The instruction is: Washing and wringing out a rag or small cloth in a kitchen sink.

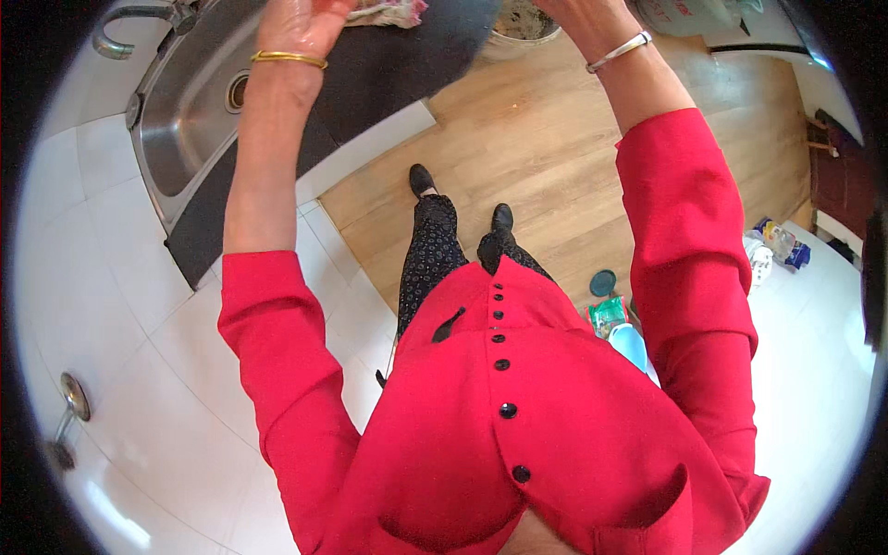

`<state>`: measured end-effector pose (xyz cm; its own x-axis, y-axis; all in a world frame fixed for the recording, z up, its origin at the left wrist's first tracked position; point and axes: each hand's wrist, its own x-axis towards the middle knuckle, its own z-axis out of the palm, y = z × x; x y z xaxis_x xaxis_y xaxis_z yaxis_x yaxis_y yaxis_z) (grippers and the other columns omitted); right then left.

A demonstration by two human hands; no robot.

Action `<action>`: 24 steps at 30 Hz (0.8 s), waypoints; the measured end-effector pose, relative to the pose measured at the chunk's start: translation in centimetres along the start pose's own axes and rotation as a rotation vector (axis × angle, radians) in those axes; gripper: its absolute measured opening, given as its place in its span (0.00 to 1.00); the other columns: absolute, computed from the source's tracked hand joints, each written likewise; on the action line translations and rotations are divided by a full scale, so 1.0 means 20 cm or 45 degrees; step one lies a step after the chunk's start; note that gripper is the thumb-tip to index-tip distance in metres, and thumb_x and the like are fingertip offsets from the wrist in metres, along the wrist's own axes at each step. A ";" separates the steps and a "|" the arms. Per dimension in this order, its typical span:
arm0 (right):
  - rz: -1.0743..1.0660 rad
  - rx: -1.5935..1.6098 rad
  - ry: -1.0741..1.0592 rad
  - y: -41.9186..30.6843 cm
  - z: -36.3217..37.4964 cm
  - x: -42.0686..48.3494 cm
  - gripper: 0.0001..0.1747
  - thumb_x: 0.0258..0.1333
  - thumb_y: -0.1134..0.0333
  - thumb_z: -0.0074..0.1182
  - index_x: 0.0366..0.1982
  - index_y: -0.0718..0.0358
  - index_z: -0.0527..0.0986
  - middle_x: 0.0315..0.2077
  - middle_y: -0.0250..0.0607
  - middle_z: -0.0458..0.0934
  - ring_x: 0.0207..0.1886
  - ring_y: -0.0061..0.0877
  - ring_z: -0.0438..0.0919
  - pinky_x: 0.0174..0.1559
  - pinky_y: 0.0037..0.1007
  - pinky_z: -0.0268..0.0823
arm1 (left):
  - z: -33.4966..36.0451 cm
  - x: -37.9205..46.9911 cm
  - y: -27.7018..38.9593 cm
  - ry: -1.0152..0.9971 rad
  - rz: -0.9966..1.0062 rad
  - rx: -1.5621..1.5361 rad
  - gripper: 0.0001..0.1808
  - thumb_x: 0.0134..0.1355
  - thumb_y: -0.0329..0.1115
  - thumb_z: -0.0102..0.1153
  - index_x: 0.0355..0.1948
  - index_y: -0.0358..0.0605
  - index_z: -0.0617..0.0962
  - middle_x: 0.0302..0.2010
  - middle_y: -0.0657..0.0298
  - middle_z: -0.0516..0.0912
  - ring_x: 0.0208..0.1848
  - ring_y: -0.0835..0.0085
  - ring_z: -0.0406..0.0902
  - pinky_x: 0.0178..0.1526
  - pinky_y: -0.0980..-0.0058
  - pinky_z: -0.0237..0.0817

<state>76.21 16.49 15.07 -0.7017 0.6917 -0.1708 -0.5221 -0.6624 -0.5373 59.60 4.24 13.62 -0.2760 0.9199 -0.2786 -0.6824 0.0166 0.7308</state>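
Observation:
At the top edge is the wet heel and part of the palm of my left hand (302, 28); its fingers lie beyond the frame. A whitish cloth with pink edging (392, 14) lies on the dark countertop (388, 62), just right of that hand. Only the base of my right hand (579, 8) shows at the top, above a silver-coloured bangle (619, 52), with its fingers cut off. A round container (548, 38) with a dark-stained inside stands between the two arms. What either hand holds cannot be seen.
The steel sink (187, 132) and curved faucet (114, 45) are at upper left. Low on the right are a green packet (608, 316), a light blue container (628, 347) and a dark round lid (602, 282). Plastic packages (784, 243) lie on a white surface further right.

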 end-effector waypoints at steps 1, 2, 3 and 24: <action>0.006 -0.005 0.013 0.02 0.01 0.06 0.21 0.62 0.56 0.39 0.15 0.54 0.58 0.09 0.23 0.47 0.09 0.14 0.44 0.12 0.20 0.37 | -0.07 0.04 0.03 0.004 -0.010 -0.011 0.08 0.53 0.23 0.50 0.34 0.33 0.77 0.33 0.53 0.80 0.37 0.65 0.78 0.44 0.71 0.71; 0.035 -0.047 0.002 0.03 0.02 0.11 0.20 0.63 0.57 0.38 0.17 0.55 0.59 0.09 0.22 0.47 0.10 0.14 0.45 0.12 0.20 0.37 | -0.13 0.07 0.06 0.040 0.010 0.010 0.08 0.53 0.23 0.50 0.34 0.33 0.77 0.32 0.53 0.80 0.36 0.65 0.78 0.43 0.71 0.71; 0.061 -0.090 -0.011 0.04 0.03 0.17 0.19 0.63 0.58 0.37 0.18 0.55 0.59 0.09 0.22 0.47 0.10 0.13 0.45 0.12 0.19 0.36 | -0.19 0.11 0.10 0.074 0.032 0.031 0.07 0.53 0.23 0.50 0.34 0.33 0.77 0.32 0.54 0.80 0.36 0.66 0.78 0.43 0.71 0.71; 0.107 -0.497 -0.091 0.11 0.19 0.73 0.19 0.55 0.66 0.49 0.46 0.71 0.67 0.43 0.52 0.71 0.47 0.39 0.72 0.50 0.36 0.67 | -0.72 0.61 0.37 -0.140 -0.034 -0.111 0.10 0.55 0.26 0.51 0.39 0.37 0.75 0.37 0.56 0.79 0.38 0.67 0.76 0.45 0.71 0.67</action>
<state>62.96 24.04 14.59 -0.7733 0.6090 -0.1768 -0.2478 -0.5468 -0.7998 41.46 10.02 6.60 -0.1843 0.9570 -0.2241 -0.7462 0.0122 0.6657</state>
